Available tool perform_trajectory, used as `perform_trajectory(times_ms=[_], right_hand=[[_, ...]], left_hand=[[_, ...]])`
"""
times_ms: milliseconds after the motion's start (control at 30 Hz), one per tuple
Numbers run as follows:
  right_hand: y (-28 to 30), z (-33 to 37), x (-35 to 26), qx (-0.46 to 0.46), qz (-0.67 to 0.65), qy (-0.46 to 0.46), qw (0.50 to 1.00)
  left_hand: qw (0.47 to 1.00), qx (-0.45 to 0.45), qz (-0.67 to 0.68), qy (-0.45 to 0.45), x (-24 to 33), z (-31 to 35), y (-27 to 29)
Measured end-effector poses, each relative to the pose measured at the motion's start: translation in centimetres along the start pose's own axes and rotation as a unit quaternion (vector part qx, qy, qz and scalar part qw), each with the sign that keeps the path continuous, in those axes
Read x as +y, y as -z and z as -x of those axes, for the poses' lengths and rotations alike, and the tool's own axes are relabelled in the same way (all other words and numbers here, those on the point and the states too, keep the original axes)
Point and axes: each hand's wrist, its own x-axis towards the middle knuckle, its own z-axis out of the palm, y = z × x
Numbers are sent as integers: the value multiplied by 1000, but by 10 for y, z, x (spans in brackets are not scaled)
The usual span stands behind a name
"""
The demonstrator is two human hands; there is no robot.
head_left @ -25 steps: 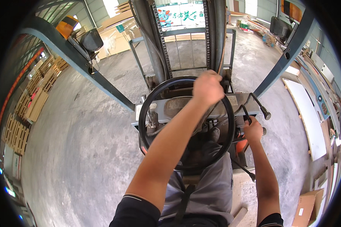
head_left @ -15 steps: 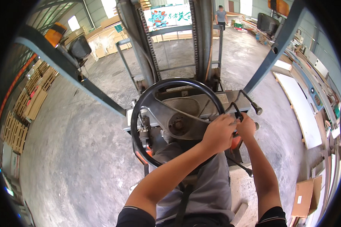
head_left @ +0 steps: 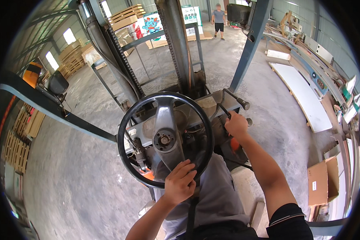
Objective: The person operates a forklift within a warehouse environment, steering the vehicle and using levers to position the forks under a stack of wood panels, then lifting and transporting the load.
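A black steering wheel (head_left: 208, 120) with a grey metal spoke and hub is in front of me. My left hand (head_left: 181, 182) rests over the bottom of its rim, fingers bent and close together, the palm hidden. To the right of the wheel, my right hand (head_left: 237, 125) is closed round a thin black control lever (head_left: 223, 109), covering its end. Beside that hand, another lever with a dark knob (head_left: 244, 105) sticks out from the grey dashboard. My legs in grey trousers (head_left: 218, 200) lie below the wheel.
The forklift mast (head_left: 176, 44) with chains stands ahead, between blue-grey posts (head_left: 254, 44). A person (head_left: 219, 20) stands on the concrete floor far ahead. Wooden pallets (head_left: 18, 150) are stacked left. White board (head_left: 300, 96) and a cardboard box (head_left: 322, 184) lie right.
My left hand has moved from the right side of the rim to its bottom. The wheel's spoke has turned. The mast and surroundings have shifted left in view; my right hand stays at the lever.
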Motion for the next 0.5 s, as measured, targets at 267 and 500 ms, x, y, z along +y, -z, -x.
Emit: perform_trajectory(times_ms=[267,500], right_hand=[[47,36,31,1,-9,37,999],[77,62,54,-13,-45,43,998]], left_hand=[[999,34,7,18,77,14,-14],[998,44,-8,54,129,18,-25]])
